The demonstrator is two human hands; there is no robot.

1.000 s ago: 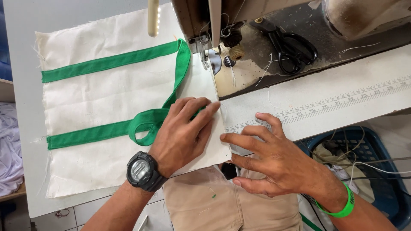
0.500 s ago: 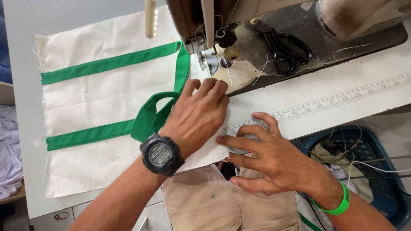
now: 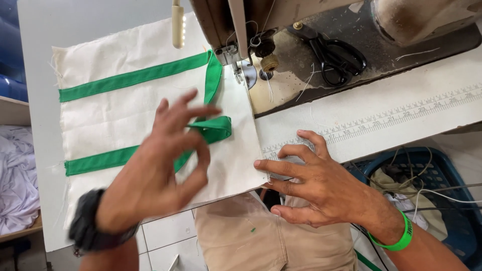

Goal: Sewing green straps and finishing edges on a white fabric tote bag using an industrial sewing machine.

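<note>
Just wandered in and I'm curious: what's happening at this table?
A person sits at a sewing machine with a cream cloth panel spread on the table. Green straps run across it, looping into a handle near the needle. The left hand is blurred above the cloth with fingers spread, holding nothing. The right hand rests flat at the panel's edge, beside a measuring tape strip. Black scissors lie on the machine bed.

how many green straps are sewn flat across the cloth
2: the upper green strap runs across the cloth panel near its far edge, the lower green strap nearer the left hand. A loose loop joins them.
</note>
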